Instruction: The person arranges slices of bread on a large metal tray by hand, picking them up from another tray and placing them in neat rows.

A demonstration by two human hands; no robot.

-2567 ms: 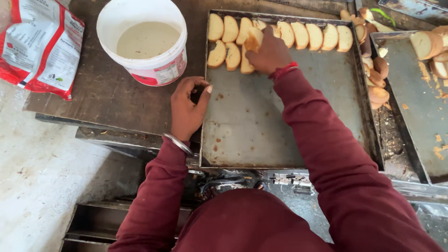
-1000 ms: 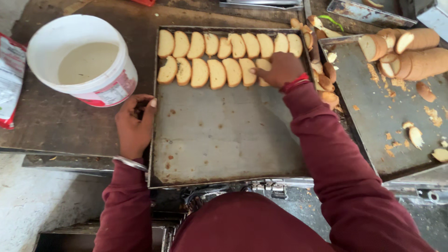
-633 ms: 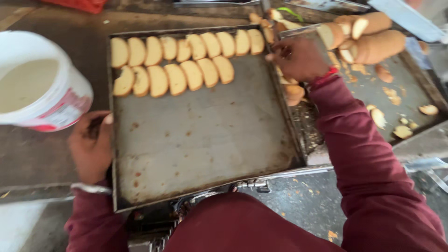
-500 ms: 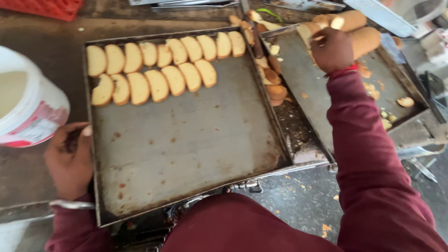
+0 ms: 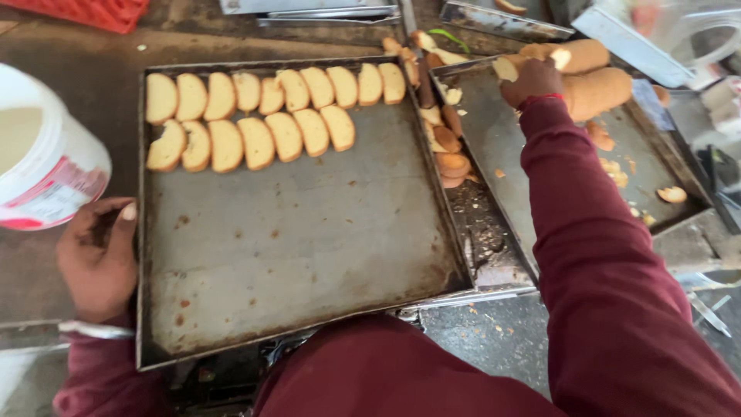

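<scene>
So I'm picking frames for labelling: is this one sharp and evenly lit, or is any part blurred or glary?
Head view: the baking tray and bread slices are sharp under soft, even light with faint shadows; the top right corner is blurred and washed out by glare; the right hand looks slightly soft; the tray's edges slant from the wide lens.

The near two thirds of the large baking tray (image 5: pixel 309 247) lie bare, open to a reach from the front. Two rows of bread slices (image 5: pixel 262 116) fill its far edge. A white bucket (image 5: pixel 46 154) crowds the tray's left side. On the right, bread scraps (image 5: pixel 448 154) clog the gap before the second tray (image 5: pixel 540 177), where loaves (image 5: pixel 598 89) block the far corner.
</scene>
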